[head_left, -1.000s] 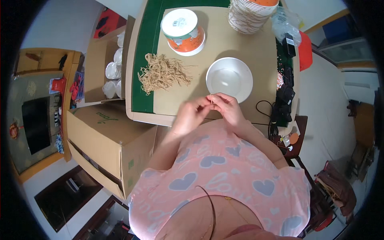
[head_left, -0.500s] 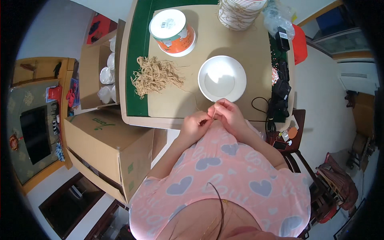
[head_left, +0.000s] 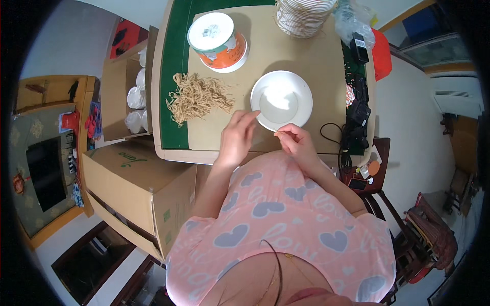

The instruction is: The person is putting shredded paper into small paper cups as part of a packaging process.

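A round white bowl (head_left: 302, 113) sits near the table's front edge. My left hand (head_left: 237, 136) is beside its left rim, fingers loosely stretched and apart, with nothing visible in them. Just below the rim, my right hand (head_left: 297, 141) has thumb and fingers pinched together; what they hold, if anything, is too small to make out. To the left lies a tangled heap of tan strings (head_left: 196, 99).
Behind the heap stands an orange and white paper tub (head_left: 224, 51). A tall stack of white bowls with string (head_left: 303, 18) is at the back. Black adapters and cables (head_left: 360, 115) line the right edge. Cardboard boxes (head_left: 138, 176) stand left of the table.
My hands were together at the table edge with a thin strand between them. Now they are apart: the left has moved forward and left, and the right has shifted slightly right.
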### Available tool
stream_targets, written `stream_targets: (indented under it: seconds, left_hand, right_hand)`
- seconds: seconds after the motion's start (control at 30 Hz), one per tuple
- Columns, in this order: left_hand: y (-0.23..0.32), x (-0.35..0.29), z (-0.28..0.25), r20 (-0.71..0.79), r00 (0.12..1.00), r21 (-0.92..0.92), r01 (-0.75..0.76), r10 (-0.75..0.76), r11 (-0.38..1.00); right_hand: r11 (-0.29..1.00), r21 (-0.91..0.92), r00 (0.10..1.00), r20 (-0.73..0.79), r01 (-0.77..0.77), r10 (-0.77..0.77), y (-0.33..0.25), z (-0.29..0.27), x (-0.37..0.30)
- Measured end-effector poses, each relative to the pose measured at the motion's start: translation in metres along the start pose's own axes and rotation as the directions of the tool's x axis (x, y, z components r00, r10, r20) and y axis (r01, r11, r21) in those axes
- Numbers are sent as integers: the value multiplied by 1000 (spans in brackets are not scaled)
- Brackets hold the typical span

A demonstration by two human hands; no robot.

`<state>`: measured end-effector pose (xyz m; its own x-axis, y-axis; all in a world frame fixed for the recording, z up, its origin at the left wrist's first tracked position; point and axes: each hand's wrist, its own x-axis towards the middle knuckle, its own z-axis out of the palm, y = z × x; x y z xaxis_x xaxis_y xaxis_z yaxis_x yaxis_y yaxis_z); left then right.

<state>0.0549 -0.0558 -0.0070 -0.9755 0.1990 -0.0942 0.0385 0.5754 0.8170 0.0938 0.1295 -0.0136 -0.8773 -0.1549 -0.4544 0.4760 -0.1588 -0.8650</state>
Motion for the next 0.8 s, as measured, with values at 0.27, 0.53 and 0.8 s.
stream_targets:
  seconds: [0.27,0.53,0.8]
  left_hand:
    - [-29,50,5,277,807,502,-584,521,638]
    - [2,66,38,254,869,440,-495,425,749]
    - [8,79,66,213,910,408,-413,355,814]
  right_hand:
    - [968,-205,988,-30,144,-154,27,-11,16]
    - [930,-167,891,-274,328,-363,30,-28,47]
    - [908,-285,858,-331,307,-394,53,-44,64]
